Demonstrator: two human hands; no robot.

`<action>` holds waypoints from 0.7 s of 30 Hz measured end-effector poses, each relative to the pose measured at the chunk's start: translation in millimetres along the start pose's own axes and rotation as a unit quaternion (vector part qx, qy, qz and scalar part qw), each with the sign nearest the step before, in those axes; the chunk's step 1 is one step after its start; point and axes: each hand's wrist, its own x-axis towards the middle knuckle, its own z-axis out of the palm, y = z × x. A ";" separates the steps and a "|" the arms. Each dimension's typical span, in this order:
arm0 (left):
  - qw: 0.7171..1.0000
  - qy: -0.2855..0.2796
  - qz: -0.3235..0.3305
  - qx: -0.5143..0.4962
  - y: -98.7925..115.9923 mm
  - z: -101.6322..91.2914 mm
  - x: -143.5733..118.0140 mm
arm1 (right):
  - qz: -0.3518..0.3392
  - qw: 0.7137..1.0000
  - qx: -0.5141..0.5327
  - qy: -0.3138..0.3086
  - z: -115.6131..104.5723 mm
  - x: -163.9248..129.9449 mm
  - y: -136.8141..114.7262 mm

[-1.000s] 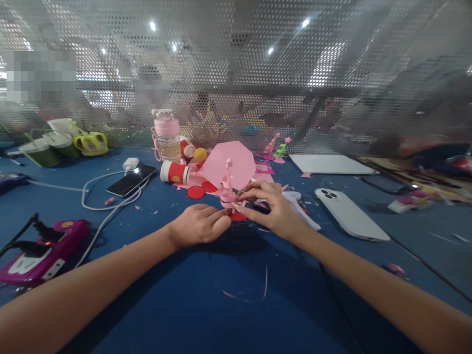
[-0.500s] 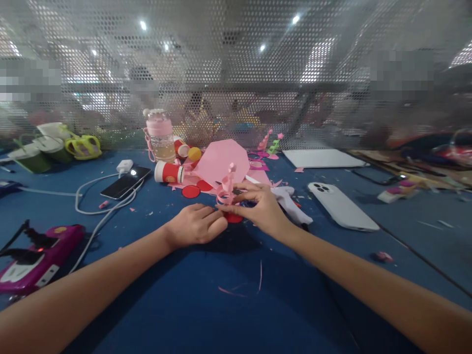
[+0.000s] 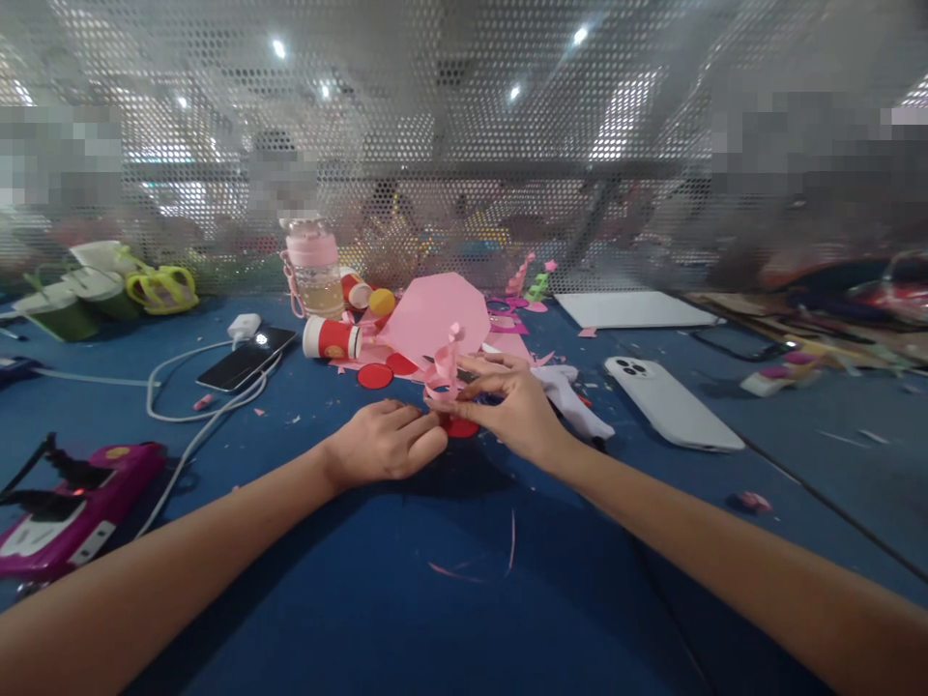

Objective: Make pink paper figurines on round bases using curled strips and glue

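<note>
Mid-frame, on a blue worktop (image 3: 340, 599), the left hand (image 3: 384, 442) rested curled; whether its fingers held anything could not be told. Beside it, the right hand (image 3: 518, 408) had its fingers pinched on a curled pink paper strip (image 3: 444, 369) at frame centre, by a red disc (image 3: 462, 428). Behind was a pink sheet (image 3: 439, 314); a perforated screen (image 3: 449, 126) spanned the top

No legible text; yellow mark (image 3: 334, 343) on red-and-white cup (image 3: 332, 337) too small.

Up stands the pink paper strip (image 3: 445, 363), curled in loose loops! Right at its base, the red disc (image 3: 462, 428) lies flat, partly hidden.
</note>
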 end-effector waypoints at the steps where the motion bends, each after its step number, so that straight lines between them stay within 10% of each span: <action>1: 1.000 0.000 0.001 0.002 0.0 -0.1 0.2 | 0.000 1.000 -0.001 0.002 0.2 0.0 0.5; 21: 0.999 0.005 -0.037 0.003 -2.5 -5.1 3.7 | 0.009 0.996 -0.078 0.037 -1.4 -4.2 4.2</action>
